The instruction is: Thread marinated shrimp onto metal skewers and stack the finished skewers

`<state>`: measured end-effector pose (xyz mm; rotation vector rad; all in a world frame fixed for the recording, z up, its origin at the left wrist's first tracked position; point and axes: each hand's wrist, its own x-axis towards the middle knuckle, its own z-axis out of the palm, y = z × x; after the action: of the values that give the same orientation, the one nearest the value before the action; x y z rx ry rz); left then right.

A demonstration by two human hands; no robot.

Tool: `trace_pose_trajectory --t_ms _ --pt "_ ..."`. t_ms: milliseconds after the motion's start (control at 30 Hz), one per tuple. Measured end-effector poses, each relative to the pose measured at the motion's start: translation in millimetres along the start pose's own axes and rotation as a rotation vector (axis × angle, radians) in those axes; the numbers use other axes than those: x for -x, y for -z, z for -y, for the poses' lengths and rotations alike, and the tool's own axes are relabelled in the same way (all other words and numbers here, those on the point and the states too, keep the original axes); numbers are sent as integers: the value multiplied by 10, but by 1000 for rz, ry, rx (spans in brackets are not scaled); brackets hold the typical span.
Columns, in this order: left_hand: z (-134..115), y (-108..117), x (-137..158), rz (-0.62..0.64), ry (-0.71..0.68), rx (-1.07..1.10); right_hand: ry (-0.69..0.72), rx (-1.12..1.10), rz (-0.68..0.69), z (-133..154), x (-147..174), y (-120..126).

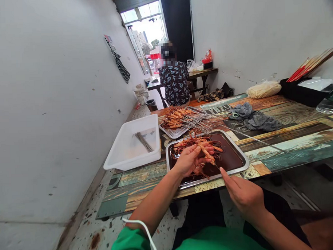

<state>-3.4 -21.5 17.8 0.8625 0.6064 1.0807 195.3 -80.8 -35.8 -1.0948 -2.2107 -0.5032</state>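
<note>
My left hand (190,160) pinches an orange-brown piece of meat (207,152) over the near metal tray (240,155). A thin metal skewer (217,167) runs from the lower end of that piece to my right hand (243,193), whose fingers are closed on it. More reddish meat pieces (183,144) with thin, stringy ends lie in dark liquid in the tray, partly behind my left hand. Just beyond, a second metal tray (173,133) bears a heap of skewered meat (175,117), its metal skewers (200,122) pointing right.
A white plastic tub (132,159) at left contains several metal skewers (143,142). Grey cloths (260,121), a long metal rod (254,138), a bag of pale sticks (264,89) and a black box (299,93) are on the right. A person (174,82) sits farther back.
</note>
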Motion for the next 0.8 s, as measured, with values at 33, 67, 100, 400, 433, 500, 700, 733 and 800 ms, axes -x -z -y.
trace_pose_trajectory --t_ms 33,67,100,400,433,500,700,733,800 --pt "2 -1 0 3 0 -4 7 26 4 -10 4 -1" --pt "6 -1 0 3 -1 -9 10 41 5 -20 7 -5" --pt "11 0 -2 0 -4 -15 10 47 7 -28 8 -8" --pt "36 85 -58 -201 -51 -54 -179 -260 68 -52 69 23" --pt "32 86 -61 -209 -59 -49 -185 -312 75 -64 89 34" --pt "29 78 -65 -213 -67 -40 -187 -408 61 -93 111 63" --pt "69 50 -83 -317 -49 -133 -248 -530 46 -271 -103 164" --pt "77 46 -87 -332 -68 -174 -252 -523 58 -324 -181 161" --pt "91 36 -93 -361 -103 -246 -247 -489 82 -447 -376 109"
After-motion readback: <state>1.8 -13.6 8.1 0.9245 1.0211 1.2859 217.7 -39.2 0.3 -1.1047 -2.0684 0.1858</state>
